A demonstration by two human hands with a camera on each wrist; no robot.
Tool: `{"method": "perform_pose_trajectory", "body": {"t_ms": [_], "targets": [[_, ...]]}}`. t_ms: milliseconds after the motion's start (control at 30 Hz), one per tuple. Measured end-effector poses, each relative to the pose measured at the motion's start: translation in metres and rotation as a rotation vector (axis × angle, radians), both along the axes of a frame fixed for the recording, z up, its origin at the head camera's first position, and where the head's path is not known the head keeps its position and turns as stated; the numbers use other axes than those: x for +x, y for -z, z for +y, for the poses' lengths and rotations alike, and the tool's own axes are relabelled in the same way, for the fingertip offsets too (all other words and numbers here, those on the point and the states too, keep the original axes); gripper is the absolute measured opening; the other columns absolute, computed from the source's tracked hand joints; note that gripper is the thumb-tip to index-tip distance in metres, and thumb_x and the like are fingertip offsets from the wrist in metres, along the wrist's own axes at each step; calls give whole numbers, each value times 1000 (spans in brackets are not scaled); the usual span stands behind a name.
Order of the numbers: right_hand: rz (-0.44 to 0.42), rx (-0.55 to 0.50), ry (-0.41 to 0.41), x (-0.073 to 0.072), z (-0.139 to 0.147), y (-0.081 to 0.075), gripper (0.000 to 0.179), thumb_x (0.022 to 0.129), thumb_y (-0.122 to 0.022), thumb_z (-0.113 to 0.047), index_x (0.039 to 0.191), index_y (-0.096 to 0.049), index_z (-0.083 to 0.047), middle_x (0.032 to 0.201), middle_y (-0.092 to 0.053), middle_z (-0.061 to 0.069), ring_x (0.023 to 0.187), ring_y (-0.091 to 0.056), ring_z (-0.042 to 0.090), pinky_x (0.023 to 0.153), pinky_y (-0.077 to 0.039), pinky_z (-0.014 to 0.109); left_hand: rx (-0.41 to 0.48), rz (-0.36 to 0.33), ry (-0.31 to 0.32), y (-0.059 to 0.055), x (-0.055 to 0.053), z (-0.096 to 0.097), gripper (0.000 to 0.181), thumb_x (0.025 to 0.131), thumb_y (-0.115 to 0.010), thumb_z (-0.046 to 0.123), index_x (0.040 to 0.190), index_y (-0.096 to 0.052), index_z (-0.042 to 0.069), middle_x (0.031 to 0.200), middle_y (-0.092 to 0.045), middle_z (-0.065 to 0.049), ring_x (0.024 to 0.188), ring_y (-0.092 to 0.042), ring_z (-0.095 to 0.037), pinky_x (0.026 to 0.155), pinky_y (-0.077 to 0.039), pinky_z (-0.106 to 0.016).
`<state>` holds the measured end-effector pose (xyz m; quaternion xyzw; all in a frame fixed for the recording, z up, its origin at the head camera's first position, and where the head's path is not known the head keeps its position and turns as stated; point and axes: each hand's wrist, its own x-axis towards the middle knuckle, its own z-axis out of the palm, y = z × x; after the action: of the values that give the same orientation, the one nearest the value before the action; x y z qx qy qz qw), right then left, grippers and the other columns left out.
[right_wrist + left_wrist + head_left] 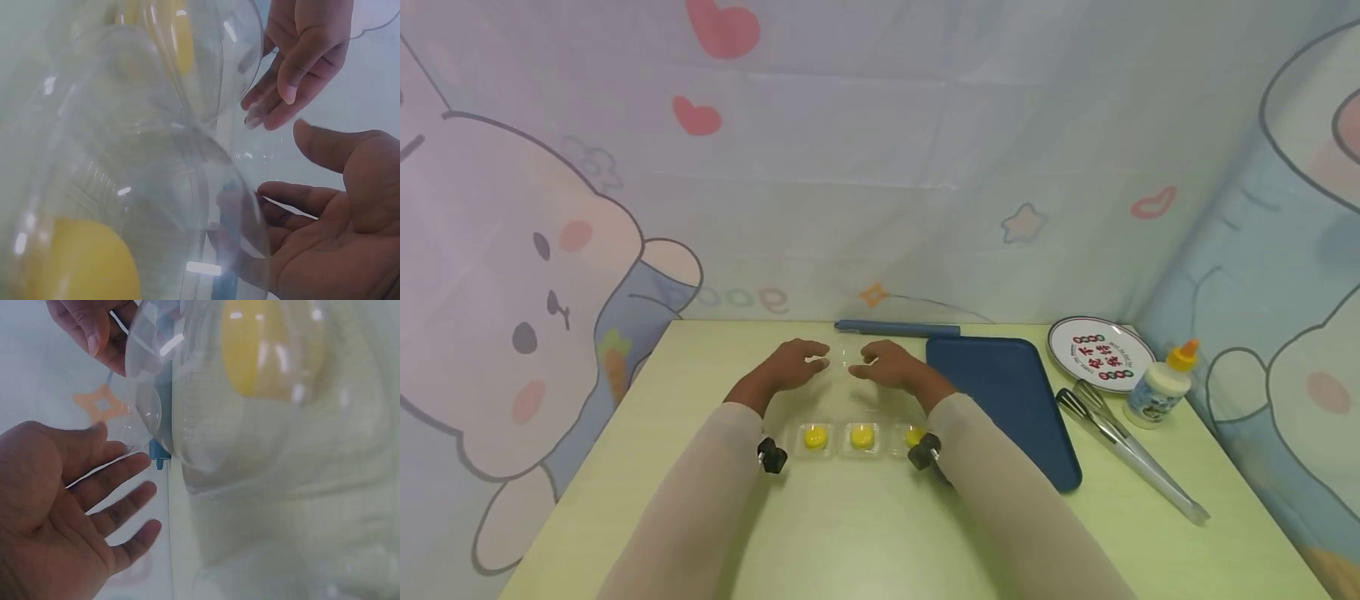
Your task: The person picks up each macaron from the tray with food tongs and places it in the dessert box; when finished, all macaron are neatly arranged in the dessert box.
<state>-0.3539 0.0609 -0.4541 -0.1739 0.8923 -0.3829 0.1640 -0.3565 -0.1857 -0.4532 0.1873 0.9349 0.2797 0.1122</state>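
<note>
Both hands are held over the table with fingers apart and slightly bent, palms facing each other. Between my left hand [793,365] and right hand [889,367] is a small clear plastic piece [255,117]; it is close to the left fingertips, and its full shape is hard to make out. In the right wrist view a wide gap separates the right thumb from the fingers. Nearer than the hands, three clear plastic cases [876,450] stand in a row. Each holds a round yellow piece [862,436]; the right-hand one is partly hidden by the right wrist camera.
A dark blue tray [1007,392] lies right of the right hand. Beyond it are a printed plate [1093,333], metal tongs [1138,467] and a white bottle [1157,392] with an orange tip. A blue bar [898,328] lies along the back edge, before the cloth backdrop [880,167].
</note>
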Motion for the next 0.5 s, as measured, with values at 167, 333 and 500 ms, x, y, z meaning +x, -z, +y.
{"method": "perform_pose_trajectory", "body": {"t_ms": [167, 333, 500], "targets": [[127, -88, 12, 5, 1, 0, 40, 111, -64, -22, 140, -68, 5, 130, -76, 22, 116, -77, 35, 95, -64, 42, 133, 103, -63, 0, 11, -3, 40, 116, -54, 20, 146, -66, -3, 141, -72, -25, 130, -71, -43, 112, -56, -61], [159, -228, 62, 8, 1, 2, 14, 105, -71, -9, 111, -76, 3, 102, -80, 22, 87, -83, 32, 74, -66, 37, 256, 121, -95, 4, 19, -6, 29, 112, -61, 14, 129, -76, -4, 122, -81, -22, 107, -81, -37, 107, -59, -60], [99, -315, 85, 13, 1, 2, 17, 101, -74, -4, 115, -66, 2, 102, -78, 29, 75, -80, 30, 80, -67, 53, 350, 121, -106, 7, 26, -9, 20, 108, -68, 10, 119, -75, -4, 115, -81, -23, 98, -83, -37, 100, -61, -57]]}}
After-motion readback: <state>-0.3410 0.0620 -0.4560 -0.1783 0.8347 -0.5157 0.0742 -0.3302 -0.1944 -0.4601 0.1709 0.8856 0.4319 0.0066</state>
